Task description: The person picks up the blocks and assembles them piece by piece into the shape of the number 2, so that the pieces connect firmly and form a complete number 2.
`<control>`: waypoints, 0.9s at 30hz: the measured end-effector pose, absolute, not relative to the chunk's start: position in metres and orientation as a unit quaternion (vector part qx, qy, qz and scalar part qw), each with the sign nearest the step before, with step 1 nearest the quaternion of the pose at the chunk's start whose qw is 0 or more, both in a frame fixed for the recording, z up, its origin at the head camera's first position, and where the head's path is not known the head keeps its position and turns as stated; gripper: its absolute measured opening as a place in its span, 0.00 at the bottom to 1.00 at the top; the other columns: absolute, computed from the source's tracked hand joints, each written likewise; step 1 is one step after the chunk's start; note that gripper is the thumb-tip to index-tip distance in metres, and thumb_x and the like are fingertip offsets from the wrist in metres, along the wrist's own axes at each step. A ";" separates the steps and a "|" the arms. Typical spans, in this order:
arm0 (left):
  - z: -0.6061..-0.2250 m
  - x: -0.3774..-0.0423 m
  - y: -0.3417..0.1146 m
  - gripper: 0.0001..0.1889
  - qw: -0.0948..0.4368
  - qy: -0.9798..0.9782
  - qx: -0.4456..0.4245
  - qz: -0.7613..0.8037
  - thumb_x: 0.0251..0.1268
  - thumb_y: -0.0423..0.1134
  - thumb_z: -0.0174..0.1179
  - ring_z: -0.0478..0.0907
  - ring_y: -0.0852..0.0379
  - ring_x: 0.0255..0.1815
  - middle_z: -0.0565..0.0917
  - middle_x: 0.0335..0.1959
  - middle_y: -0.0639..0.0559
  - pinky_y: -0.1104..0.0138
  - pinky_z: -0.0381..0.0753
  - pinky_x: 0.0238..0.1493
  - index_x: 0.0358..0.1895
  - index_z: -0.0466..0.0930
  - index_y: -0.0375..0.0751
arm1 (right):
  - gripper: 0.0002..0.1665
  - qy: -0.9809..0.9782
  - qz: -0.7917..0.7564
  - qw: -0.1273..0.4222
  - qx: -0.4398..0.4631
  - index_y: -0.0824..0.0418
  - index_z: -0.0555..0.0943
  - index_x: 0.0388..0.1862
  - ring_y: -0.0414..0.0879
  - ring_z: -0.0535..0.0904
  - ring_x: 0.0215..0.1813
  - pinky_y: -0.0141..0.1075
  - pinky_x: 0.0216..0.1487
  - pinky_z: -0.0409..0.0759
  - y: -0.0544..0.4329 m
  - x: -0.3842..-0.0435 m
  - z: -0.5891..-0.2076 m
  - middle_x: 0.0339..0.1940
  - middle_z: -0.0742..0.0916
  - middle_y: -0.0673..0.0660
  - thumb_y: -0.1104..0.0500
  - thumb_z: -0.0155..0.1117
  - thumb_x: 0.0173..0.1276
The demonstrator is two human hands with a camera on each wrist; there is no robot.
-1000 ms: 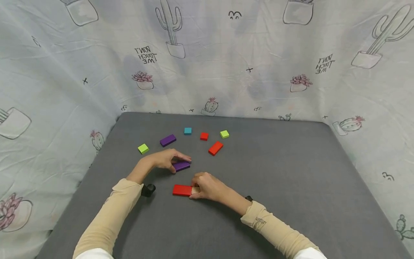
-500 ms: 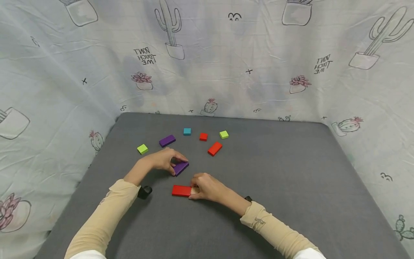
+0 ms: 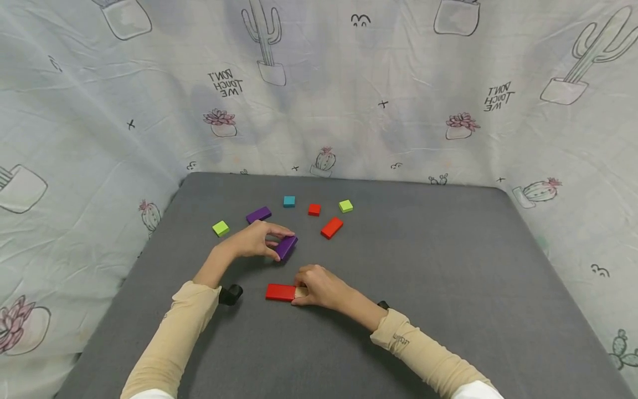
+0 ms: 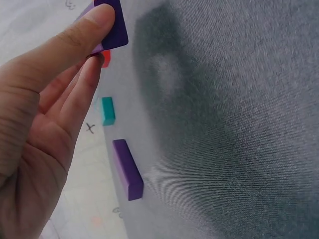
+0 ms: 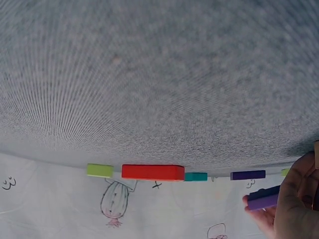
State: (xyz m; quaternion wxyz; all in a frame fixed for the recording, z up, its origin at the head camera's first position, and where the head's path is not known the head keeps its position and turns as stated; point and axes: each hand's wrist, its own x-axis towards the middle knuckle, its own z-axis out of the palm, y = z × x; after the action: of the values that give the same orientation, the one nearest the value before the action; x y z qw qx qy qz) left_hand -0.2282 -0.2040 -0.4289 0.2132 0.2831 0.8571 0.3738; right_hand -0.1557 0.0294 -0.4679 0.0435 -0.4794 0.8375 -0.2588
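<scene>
"Head view?"
"My left hand (image 3: 253, 240) pinches a purple block (image 3: 287, 247) above the table (image 3: 423, 266), long axis slanting away rightward. My right hand (image 3: 321, 287) grips a wooden piece (image 3: 301, 292) at the end of a red block (image 3: 280, 292) lying crosswise."
"Left wrist?"
"A second purple block (image 4: 128, 170), whole; overhead, my hand covers part."
"Right wrist?"
"The raised block's long side."

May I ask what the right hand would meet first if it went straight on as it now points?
Probably the near red block, just ahead of the wooden block in the right hand; whether the blocks touch is unclear.
</scene>
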 end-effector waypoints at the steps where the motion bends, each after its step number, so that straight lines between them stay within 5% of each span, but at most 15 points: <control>1: -0.428 -0.226 -0.204 0.34 0.214 0.855 0.284 0.377 0.45 0.28 0.74 0.73 0.43 0.61 0.73 0.63 0.40 0.63 0.80 0.51 0.62 0.76 0.38 | 0.16 0.838 -0.258 0.043 -0.479 0.62 0.84 0.33 0.35 0.68 0.28 0.20 0.27 0.63 0.029 -0.156 -0.468 0.29 0.82 0.51 0.51 0.76 0.55; 27: -0.418 -0.190 -0.201 0.33 0.230 0.866 0.330 0.297 0.41 0.23 0.74 0.75 0.43 0.58 0.75 0.60 0.37 0.68 0.82 0.43 0.58 0.78 0.34 | 0.15 0.840 -0.251 0.039 -0.479 0.61 0.83 0.32 0.35 0.66 0.28 0.21 0.27 0.61 0.028 -0.155 -0.468 0.28 0.79 0.49 0.50 0.75 0.56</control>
State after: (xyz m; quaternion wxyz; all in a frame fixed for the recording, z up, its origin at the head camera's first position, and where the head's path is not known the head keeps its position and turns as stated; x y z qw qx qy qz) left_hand -0.1900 -0.2007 -0.4180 0.2295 0.3301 0.8662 0.2967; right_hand -0.1546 0.0277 -0.4680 0.0391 -0.4793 0.8399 -0.2514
